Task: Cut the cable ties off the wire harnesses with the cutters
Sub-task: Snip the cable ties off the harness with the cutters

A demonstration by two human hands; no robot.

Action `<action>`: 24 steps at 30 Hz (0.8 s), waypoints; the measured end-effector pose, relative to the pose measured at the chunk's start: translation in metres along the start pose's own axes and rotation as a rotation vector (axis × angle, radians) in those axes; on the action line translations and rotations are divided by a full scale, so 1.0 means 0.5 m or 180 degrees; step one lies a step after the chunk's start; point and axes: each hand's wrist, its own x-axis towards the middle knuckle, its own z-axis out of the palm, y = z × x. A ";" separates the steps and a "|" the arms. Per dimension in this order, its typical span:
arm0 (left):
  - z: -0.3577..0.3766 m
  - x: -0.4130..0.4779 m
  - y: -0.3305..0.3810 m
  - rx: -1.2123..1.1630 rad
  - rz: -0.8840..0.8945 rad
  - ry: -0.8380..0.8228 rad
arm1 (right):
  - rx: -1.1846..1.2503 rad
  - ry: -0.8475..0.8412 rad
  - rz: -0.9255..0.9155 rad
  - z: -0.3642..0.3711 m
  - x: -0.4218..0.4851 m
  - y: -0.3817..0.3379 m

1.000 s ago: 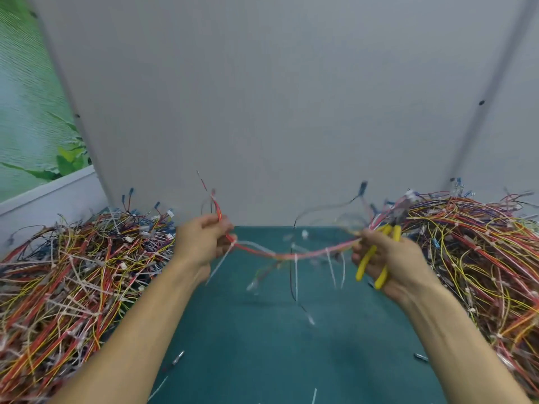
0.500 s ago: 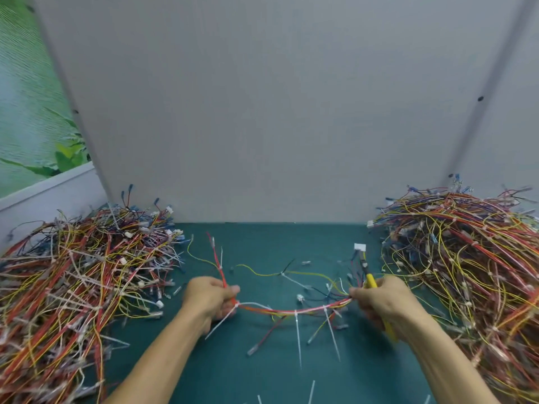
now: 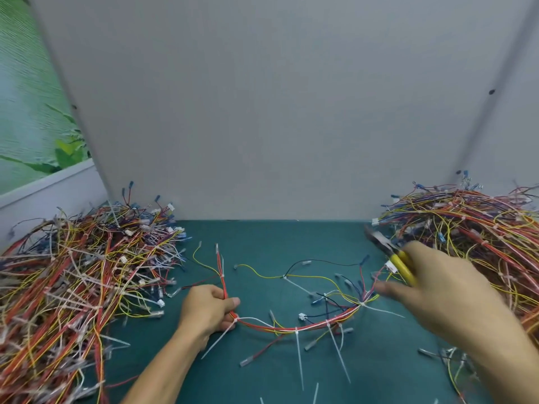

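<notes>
A wire harness of red, yellow and white wires lies curved on the green mat. Several white cable ties stick out from it. My left hand grips the harness at its left end, next to a tie. My right hand, blurred, is over the harness's right end and holds the yellow-handled cutters, whose dark jaws point up and left. Its fingers reach left toward the tie at the right bend and no longer hold the harness.
A big heap of harnesses fills the left side and another heap the right side. Loose cut ties lie on the mat near the front edge. A grey wall panel stands behind.
The harness came down from the air onto the mat. My right hand let go of its right end and lifted to the right with the cutters; my left hand keeps its grip.
</notes>
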 end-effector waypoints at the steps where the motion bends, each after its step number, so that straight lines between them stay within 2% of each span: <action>1: 0.000 -0.001 0.000 0.0006 0.0002 0.0001 | 0.0317 0.0281 -0.0286 0.008 0.002 -0.033; 3: -0.001 -0.002 0.000 0.0003 0.0009 0.0009 | 0.0837 0.0434 -0.0816 0.044 0.017 -0.101; 4: -0.001 -0.002 -0.001 -0.0004 0.0013 0.0011 | 0.0826 0.0368 -0.0972 0.071 0.028 -0.134; 8: -0.003 -0.004 -0.002 -0.0034 0.0009 -0.0027 | -0.0140 0.0073 -0.1299 0.198 0.075 -0.212; 12: -0.004 -0.003 -0.003 -0.0022 0.0011 -0.0063 | -0.0603 -0.0190 -0.1423 0.248 0.104 -0.219; 14: -0.005 -0.001 -0.004 -0.0029 0.0010 -0.0074 | -0.0427 -0.0243 -0.1466 0.239 0.122 -0.212; 15: -0.006 -0.001 -0.005 -0.0034 0.0012 -0.0080 | -0.0076 -0.0280 -0.1463 0.229 0.136 -0.208; 18: -0.006 0.000 -0.007 -0.0067 0.0009 -0.0067 | 0.1805 -0.0488 -0.1285 0.187 0.180 -0.194; 20: -0.006 -0.001 -0.007 -0.0095 -0.0005 -0.0068 | 0.2899 -0.0351 -0.0825 0.175 0.209 -0.187; 22: -0.005 -0.002 -0.006 -0.0123 -0.0011 -0.0080 | 0.2994 -0.0360 -0.0240 0.196 0.239 -0.176; 24: -0.005 -0.003 -0.006 -0.0126 0.0002 -0.0084 | 0.1957 -0.0509 0.0156 0.237 0.256 -0.157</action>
